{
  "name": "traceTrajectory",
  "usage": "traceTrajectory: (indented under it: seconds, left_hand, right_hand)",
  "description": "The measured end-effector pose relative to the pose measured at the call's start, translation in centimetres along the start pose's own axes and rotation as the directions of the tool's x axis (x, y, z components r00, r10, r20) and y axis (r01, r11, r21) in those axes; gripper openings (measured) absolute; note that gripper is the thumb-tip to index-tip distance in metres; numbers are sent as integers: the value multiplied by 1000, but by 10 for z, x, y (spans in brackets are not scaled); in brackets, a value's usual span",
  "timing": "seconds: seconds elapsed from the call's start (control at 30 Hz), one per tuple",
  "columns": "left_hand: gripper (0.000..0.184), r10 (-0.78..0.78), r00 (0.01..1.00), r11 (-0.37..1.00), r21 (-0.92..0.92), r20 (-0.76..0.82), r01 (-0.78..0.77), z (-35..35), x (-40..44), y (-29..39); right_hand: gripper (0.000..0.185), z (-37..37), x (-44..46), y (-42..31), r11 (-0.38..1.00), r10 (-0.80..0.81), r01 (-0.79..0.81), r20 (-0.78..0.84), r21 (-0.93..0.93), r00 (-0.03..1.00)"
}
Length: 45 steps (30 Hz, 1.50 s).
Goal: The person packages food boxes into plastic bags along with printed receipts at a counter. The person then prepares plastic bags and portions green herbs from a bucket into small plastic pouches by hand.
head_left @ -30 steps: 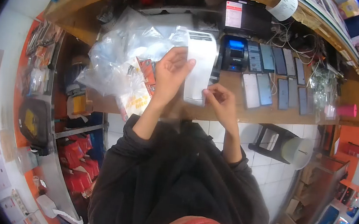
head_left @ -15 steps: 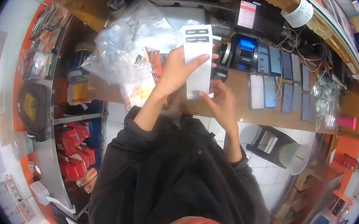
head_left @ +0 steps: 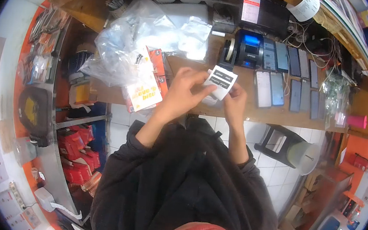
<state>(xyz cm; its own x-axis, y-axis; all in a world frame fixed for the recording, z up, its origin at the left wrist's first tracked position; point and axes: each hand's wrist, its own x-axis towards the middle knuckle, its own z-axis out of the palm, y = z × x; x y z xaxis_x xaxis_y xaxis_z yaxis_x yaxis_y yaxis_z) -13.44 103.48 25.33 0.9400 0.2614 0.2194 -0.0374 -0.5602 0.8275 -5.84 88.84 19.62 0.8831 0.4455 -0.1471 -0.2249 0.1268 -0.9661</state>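
Observation:
A white paper slip (head_left: 220, 83) with black printed bands is held between both hands above the front part of the wooden desk (head_left: 251, 113). My left hand (head_left: 182, 91) pinches its left side, thumb on top. My right hand (head_left: 234, 103) has its fingers closed on the slip's right edge. The slip now looks short and folded, with part of it below the left fingers. Left of my left hand lies a white and orange packet (head_left: 141, 88). Behind the slip stand a black label printer (head_left: 249, 50) with a blue light and a tape roll (head_left: 230, 50).
Clear plastic bags (head_left: 119, 50) cover the desk's left side. Several phones (head_left: 277, 89) lie in rows at the right, near cables and a pink cup (head_left: 356, 121). A screen (head_left: 264, 11) stands at the back. A stool (head_left: 300, 157) is below the desk's front edge.
The long slip has been folded shorter and brought lower, towards the desk's front. My left hand has moved down with it, and my right hand has closed on its right edge.

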Motion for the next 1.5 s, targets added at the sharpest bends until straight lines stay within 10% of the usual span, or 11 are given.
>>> traceTrajectory:
  seconds: [0.17, 0.37, 0.43, 0.6, 0.7, 0.77, 1.03, 1.13, 1.4, 1.5]
  left_hand:
    - [16, -133, 946, 982, -172, -296, 84, 27, -8, -14]
    - [20, -290, 940, 808, -573, -180, 140, 43, -10, -15]
    - [20, -251, 950, 841, -528, -184, 120, 45, -10, -15]
    - [21, -226, 941, 892, -441, -252, 96, 52, -12, -19]
    - [21, -278, 912, 884, -451, -301, 120, 59, -14, -23]
    - [22, -340, 900, 789, -603, -272, 116, 61, -13, -28]
    - [26, -286, 951, 591, -760, 117, 271, 29, -1, -27]
    - [29, -110, 976, 848, -494, 185, 190, 25, -12, -19]
    - [26, -253, 898, 799, -445, 360, 403, 40, 0, -19]
    - [31, -159, 962, 882, -406, 221, 240, 68, 11, -24]
  right_hand:
    - [23, 6, -5, -7, 999, -13, 12, -17, -39, 1000]
    - [23, 4, -8, -1, 997, 32, -30, 33, -78, 999]
    - [28, 1, -9, 6, 985, 80, -91, 77, 150, 994]
    - [35, -12, -6, 10, 998, -5, 22, 288, -56, 958]
    - [37, 3, -14, 1, 898, -35, -68, 225, 434, 974]
    - [36, 13, -18, -4, 987, -147, 142, 69, 68, 987]
    - [25, 19, -8, -6, 992, -119, 111, -141, -66, 983]
    - [25, 15, -9, -10, 995, -98, 90, -174, -51, 980]
    - [19, -24, 0, -22, 970, -160, 118, -189, -213, 969]
    - [17, -54, 8, -23, 825, -238, 116, -154, -552, 959]
